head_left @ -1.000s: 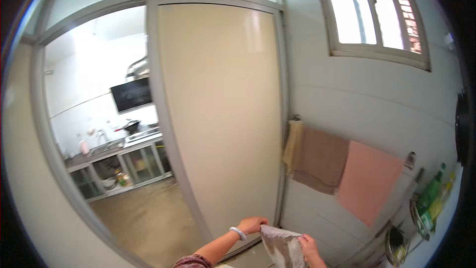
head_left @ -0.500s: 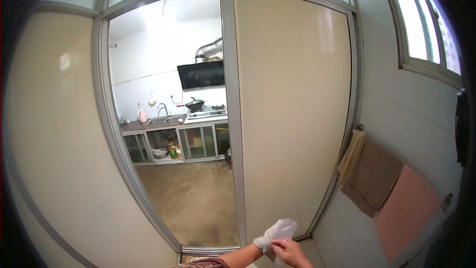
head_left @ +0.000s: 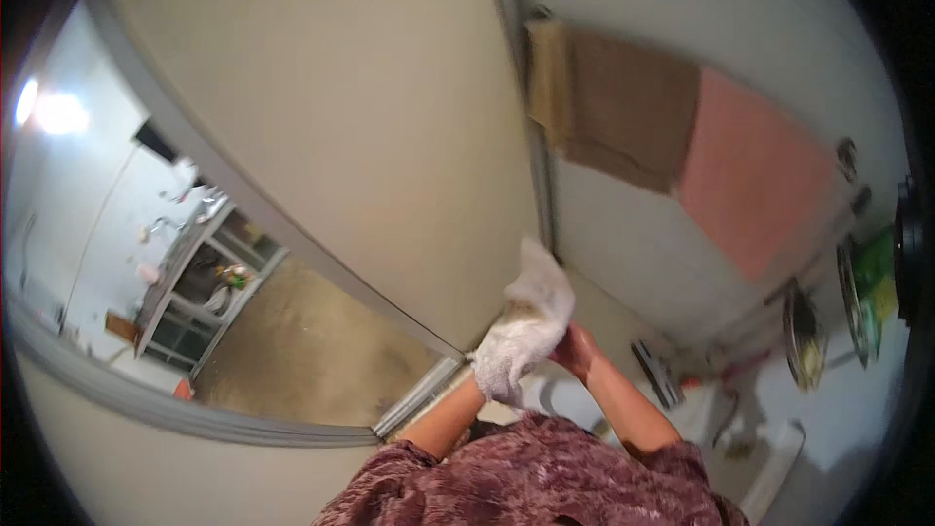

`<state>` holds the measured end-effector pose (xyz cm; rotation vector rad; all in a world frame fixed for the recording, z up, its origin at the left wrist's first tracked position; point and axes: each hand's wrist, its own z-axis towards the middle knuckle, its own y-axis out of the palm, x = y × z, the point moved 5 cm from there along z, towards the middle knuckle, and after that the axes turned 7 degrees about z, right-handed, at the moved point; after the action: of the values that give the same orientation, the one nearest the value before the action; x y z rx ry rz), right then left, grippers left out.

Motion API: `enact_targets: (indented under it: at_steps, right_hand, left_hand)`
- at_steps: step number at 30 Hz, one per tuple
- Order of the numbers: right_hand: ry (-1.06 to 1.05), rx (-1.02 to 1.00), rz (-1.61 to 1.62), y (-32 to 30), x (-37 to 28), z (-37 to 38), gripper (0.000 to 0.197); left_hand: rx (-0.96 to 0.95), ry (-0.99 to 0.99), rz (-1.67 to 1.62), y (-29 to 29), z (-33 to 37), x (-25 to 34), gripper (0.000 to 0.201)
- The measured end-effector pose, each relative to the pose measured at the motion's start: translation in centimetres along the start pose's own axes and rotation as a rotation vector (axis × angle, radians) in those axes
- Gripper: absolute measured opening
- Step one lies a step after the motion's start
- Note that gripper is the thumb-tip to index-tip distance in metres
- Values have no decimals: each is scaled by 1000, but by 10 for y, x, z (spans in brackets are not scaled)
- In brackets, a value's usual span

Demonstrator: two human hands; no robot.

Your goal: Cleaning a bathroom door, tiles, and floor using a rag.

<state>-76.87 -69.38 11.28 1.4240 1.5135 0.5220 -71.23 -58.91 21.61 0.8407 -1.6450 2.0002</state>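
Observation:
A white fluffy cloth piece, mitt-like in shape, covers my left hand, and my left forearm comes out from under it. The fingers of that hand are hidden inside the cloth. Its loose upper end points up and away from me. My right hand grips the cloth's right side, its fingertips partly hidden behind it.
A large beige sliding panel stands ahead. Left of it, a doorway shows a brown floor and kitchen cabinets. Brown and pink towels hang on the right wall. Round basins hang farther right.
My view has turned down and to the right, bringing my patterned top and both forearms into sight. My right hand has shifted from the cloth's wrist end to its right side.

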Motion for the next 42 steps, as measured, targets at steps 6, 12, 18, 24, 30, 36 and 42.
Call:
enact_targets:
  at_steps: [6, 12, 18, 24, 30, 36, 42]
  right_hand:
    - [-160, -172, 212, -15, -16, 9, 42]
    - [-420, -269, -643, -31, -36, 9, 39]
    - [-315, -182, 47, -83, -56, 27, 43]
    - [-192, 3, -845, -139, -98, 21, 43]
    - [3, 107, -1738, -190, -154, 35, 44]
    - [25, 10, -2021, -185, -197, 92, 43]
    - [-32, -224, -2154, -212, -286, 138, 42]
  left_hand:
    - [9, -46, -661, 55, 39, -45, 48]
    - [45, -48, -179, 29, 27, -89, 44]
    - [-158, -292, 601, -4, -65, -193, 46]
    - [-465, -682, 457, 12, -188, -241, 46]
    - [-505, -924, 313, 55, -263, -242, 49]
    - [-433, -1074, 180, 105, -270, -228, 49]
    - [-157, -1215, 96, 147, -214, -187, 42]
